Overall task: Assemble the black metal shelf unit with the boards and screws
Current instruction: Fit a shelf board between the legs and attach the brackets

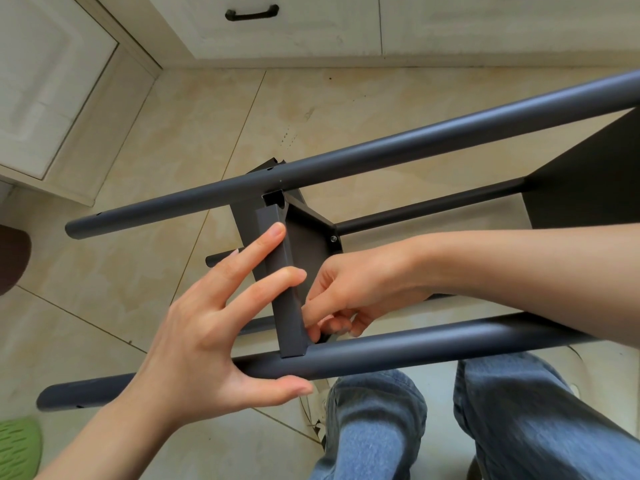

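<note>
The floor (145, 188) is showing beige, marbled tiles with thin dark joints running across it at a slant. Cream cabinets (52, 81) are lining the far side and the left side, and a drawer with a dark handle (251, 13) is sitting at the top. Something green and ribbed (17, 445) is peeking in at the lower left corner, and a dark brown shape is showing at the left edge. No writing or brand is readable anywhere.

The black metal shelf unit (381, 150) is lying on its side above the floor, in front of the person's knees in blue jeans (374, 427). Two long round tubes are running left to right, and a short flat crossbar (287, 289) is bridging them.

The left hand (207, 327) is bracing the frame: its fingers are spread apart and lying straight on the crossbar, with the thumb under the near tube (415, 348). The right hand (360, 292) is reaching in from the right, its fingers curling together and pinching something small at the crossbar's lower end; what it is cannot be told.
</note>
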Motion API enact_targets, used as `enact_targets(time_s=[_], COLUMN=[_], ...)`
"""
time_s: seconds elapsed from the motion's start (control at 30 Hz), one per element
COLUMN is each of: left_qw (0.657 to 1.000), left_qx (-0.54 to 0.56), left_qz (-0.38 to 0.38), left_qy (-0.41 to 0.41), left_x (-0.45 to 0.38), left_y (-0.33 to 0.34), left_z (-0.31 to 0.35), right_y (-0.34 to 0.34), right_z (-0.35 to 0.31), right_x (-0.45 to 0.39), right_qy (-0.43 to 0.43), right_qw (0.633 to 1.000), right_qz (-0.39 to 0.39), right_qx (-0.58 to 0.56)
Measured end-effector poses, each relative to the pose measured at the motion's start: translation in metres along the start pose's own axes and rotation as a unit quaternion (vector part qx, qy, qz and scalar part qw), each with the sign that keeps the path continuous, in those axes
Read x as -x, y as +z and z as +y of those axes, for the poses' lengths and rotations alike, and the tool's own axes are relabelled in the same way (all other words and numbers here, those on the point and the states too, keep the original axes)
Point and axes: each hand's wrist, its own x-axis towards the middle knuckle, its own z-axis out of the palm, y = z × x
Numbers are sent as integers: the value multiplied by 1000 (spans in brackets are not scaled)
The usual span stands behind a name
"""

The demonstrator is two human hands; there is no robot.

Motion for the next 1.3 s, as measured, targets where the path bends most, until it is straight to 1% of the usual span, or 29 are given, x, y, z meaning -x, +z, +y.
enact_targets(time_s=[0.07, 0.2, 0.37, 0.63, 0.8, 0.97, 1.13, 1.3], left_qw=[1000, 1000, 1000, 1000, 1000, 1000, 1000, 1000], left_qx=[-1, -2, 0, 0, 1, -1, -3, -9], left_qz=[0, -2, -1, 0, 1, 2, 3, 3], left_qy=[0, 0, -1, 3, 6, 7, 7, 11], left_x=[0, 0, 0, 0, 0, 0, 1, 1], left_y=[0, 0, 0, 1, 1, 2, 2, 2], left_z=[0, -1, -1, -2, -3, -4, -4, -4], right_y=[0, -2, -1, -2, 0, -2, -2, -3], right_z=[-1, -1, -1, -2, -2, -2, -1, 0], right_x=[0, 0, 1, 1, 2, 2, 1, 0], right_qy=[2, -8, 5, -13, -3, -17, -21, -22], right_qw=[1000, 998, 1000, 999, 1000, 999, 1000, 1000], right_qz=[-1, -34, -17, -19, -3, -22, -9, -14], right_qx=[6, -48, -4, -25, 13, -21, -9, -13])
